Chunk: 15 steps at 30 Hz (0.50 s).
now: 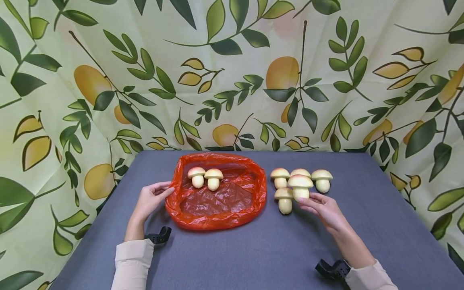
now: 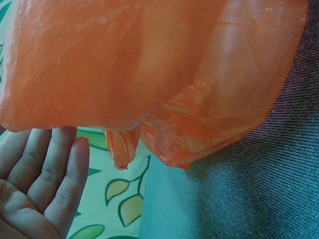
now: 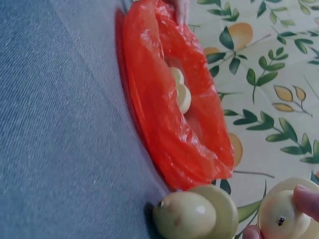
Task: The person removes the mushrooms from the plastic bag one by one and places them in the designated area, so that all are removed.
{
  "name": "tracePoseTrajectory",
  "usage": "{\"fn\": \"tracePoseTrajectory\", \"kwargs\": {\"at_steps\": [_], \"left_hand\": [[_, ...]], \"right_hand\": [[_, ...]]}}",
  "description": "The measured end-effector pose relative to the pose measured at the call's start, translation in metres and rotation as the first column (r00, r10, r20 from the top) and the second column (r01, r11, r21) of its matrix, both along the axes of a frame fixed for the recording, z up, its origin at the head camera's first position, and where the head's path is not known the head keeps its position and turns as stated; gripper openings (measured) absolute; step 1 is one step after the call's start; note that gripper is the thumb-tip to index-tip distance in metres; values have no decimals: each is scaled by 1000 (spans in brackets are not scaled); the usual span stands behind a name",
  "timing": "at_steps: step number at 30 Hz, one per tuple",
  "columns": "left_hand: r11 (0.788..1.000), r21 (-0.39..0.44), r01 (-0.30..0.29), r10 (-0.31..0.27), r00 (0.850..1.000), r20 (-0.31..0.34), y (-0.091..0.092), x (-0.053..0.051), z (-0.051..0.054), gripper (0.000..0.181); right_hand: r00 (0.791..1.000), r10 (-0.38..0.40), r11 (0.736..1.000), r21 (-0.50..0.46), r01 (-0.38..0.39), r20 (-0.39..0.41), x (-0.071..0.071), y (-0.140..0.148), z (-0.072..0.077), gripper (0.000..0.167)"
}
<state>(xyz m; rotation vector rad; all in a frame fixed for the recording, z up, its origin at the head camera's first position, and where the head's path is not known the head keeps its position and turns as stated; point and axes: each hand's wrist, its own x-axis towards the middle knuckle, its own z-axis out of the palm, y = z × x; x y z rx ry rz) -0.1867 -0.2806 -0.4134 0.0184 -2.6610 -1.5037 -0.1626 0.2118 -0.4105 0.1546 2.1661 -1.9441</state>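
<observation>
Work looked less than half done, with two pale mushrooms (image 1: 214, 174) lying side by side toward the far left inside a red plastic bag (image 1: 214, 222), which sat open on a blue-gray table (image 1: 232, 257). Five others were outside: four mushrooms (image 1: 284, 194) rested in a loose cluster to the bag's right, and a held mushroom (image 1: 300, 181) appeared raised in front of them. The hands were well apart: the right hand (image 1: 324, 210) pinched that mushroom by its stem, and the left hand (image 1: 153, 198) appeared to pinch the bag's left rim. Only a narrow strip of table separated the bag from the cluster, and the bag's far rim came near the back edge, where a leaf-print cloth (image 1: 232, 60) rose. Wide bare space lay in front, and most of the bag's floor looked free.
</observation>
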Motion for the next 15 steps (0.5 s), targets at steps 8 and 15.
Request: {"fn": "tracePoseTrajectory", "kwargs": {"at_steps": [8, 15], "left_hand": [[1000, -3, 6, -6, 1000, -9, 0, -1, 1, 37], [1000, 0, 4, -4, 1000, 0, 1, -1, 1, 38]], "right_hand": [[999, -3, 999, -52, 5, 34, -2, 14, -7, 70], [998, 8, 998, -69, -4, 55, -7, 27, -14, 50]]}}
